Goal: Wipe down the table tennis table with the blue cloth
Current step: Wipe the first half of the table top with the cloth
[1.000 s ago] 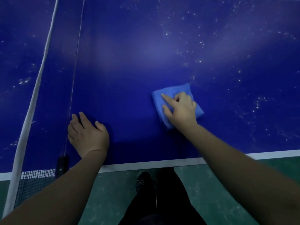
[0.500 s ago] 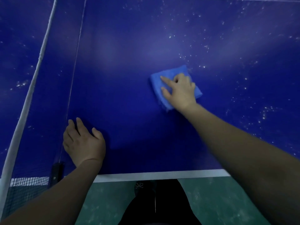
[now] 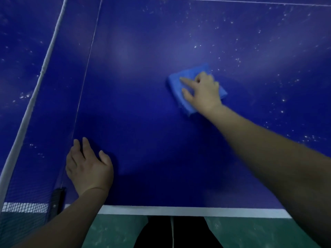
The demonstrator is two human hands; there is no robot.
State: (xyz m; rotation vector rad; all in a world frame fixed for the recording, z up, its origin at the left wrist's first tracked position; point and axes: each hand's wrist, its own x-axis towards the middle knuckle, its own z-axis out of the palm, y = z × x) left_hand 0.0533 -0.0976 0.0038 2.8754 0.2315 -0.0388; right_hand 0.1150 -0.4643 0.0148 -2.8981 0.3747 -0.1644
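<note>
Blue cloth [image 3: 191, 73] has slid farther from the near edge under the right hand [image 3: 204, 92].
Soft, light, apt to bunch: press flat from above. Right index and thumb splayed on it; left hand [image 3: 89, 169] flat on table [image 3: 143, 86] near net [image 3: 26, 111].

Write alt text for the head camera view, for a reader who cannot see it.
The right hand presses a folded blue cloth onto a dark blue table tennis table dotted with pale specks towards the right. The left hand rests flat near the net, close to the table's white-edged near side.
</note>
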